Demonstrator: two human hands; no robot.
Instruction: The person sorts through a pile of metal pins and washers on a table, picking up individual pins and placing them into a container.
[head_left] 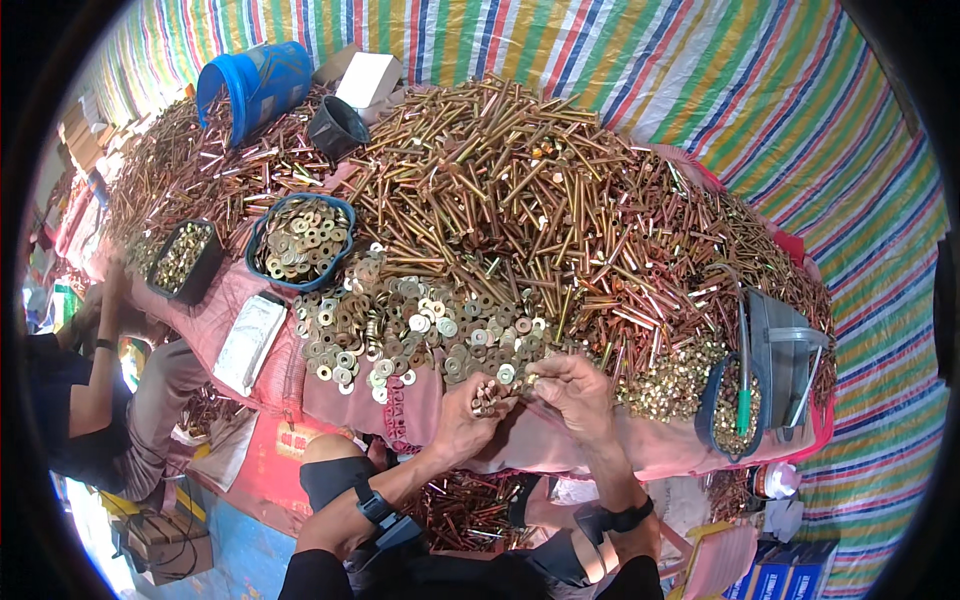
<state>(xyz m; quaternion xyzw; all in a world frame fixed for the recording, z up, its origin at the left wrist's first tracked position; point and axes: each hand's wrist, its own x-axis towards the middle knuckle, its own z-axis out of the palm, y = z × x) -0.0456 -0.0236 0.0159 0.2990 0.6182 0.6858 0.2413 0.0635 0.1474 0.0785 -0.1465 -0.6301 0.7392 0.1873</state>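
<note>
My left hand (463, 425) is closed around a bundle of bolts (488, 400), their ends pointing up and away from me. Just right of it, my right hand (580, 397) is pinched at the fingertips, close to the bundle. A small gold-coloured bit shows at those fingertips, too small to name. Beyond both hands a spread of flat metal washers (420, 325) lies on the pink cloth (345, 400). Small gold-coloured nuts (668, 385) are heaped to the right of my right hand. Behind everything rises a large pile of long coppery bolts (480, 190).
A blue tub of washers (350, 262) and a dark tub of nuts (205, 278) stand left. At right, a nut tub (752, 440) holds a green-handled tool (744, 410), beside a grey scoop-like container (785, 345). A blue bucket (270, 85) lies tipped. Another person (90, 390) works at far left.
</note>
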